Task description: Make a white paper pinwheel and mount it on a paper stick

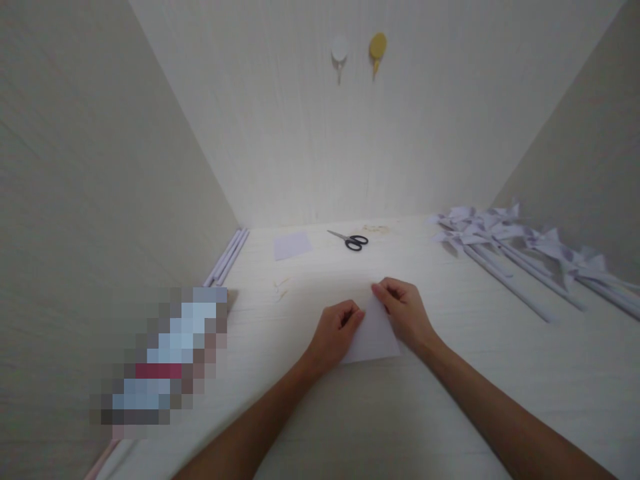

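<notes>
A pale lilac sheet of paper (374, 337) is held between my two hands, just above or on the white tabletop. My left hand (337, 333) pinches its left side, thumb against curled fingers. On the upper right side, my right hand (404, 308) grips the paper in a similar pinch, a little farther from me. The paper's top edge is partly hidden by the fingers. Beyond the hands lie scissors (350, 241) with black handles, blades pointing left. A second lilac paper square (293, 245) rests flat to their left.
Several paper pinwheel-like shapes on rolled sticks (510, 283) lie at the right. Rolled paper tubes (229, 257) lean by the left wall, near a pixelated object (170, 357). Small scraps (281, 288) dot the table. Two hooks, white (339, 50) and yellow (378, 47), hang on the back wall.
</notes>
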`<state>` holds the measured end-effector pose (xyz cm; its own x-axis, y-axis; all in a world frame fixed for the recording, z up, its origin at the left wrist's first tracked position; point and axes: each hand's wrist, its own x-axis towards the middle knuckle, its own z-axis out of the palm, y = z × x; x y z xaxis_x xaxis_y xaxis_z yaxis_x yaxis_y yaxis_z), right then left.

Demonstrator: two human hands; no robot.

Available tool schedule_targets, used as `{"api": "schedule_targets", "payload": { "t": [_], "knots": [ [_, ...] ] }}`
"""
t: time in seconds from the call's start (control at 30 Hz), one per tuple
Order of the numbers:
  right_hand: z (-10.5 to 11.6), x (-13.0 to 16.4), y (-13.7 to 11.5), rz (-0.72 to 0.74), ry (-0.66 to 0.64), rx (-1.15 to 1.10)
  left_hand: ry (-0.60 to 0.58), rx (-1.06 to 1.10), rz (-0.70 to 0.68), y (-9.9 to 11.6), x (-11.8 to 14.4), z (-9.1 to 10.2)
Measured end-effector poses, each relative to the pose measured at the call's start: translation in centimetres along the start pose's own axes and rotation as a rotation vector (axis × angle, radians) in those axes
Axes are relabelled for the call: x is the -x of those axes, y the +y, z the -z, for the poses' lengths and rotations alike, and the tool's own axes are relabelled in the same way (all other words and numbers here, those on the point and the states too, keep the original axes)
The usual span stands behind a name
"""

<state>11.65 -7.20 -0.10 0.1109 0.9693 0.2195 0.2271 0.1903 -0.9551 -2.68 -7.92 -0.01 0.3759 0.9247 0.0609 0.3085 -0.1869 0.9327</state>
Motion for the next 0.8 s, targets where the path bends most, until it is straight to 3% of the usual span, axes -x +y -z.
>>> {"api": "schedule_targets", "payload": {
  "t": [0.17,0.27,0.4,0.57,0.7,0.8],
  "knots": [
    [1.6,-1.0,0.9,-0.02,0.067,-0.05,-0.018,-0.055,-0.02,0.1,0.1,0.1],
    [2.4,-1.7,1.9,-0.035,0.198,-0.165,-0.031,-0.06,0.008,0.0,0.2,0.0],
    [3.7,-2.6,2.8,-0.11,0.273,-0.344,-0.016,-0.094,-0.018,-0.2,0.3,-0.1],
    [5.0,-3.1,2.8,-0.128,0.478,-0.462,0.031,-0.032,0.013,-0.3,0.5,0.3],
    [4.2,-2.5,2.2,-0.176,0.316,-0.447,0.144,0.064,0.079,-0.2,0.2,0.5],
    [2.5,-1.8,1.7,-0.178,0.151,-0.397,0.093,0.07,0.074,-0.3,-0.2,0.5]
  ]
}}
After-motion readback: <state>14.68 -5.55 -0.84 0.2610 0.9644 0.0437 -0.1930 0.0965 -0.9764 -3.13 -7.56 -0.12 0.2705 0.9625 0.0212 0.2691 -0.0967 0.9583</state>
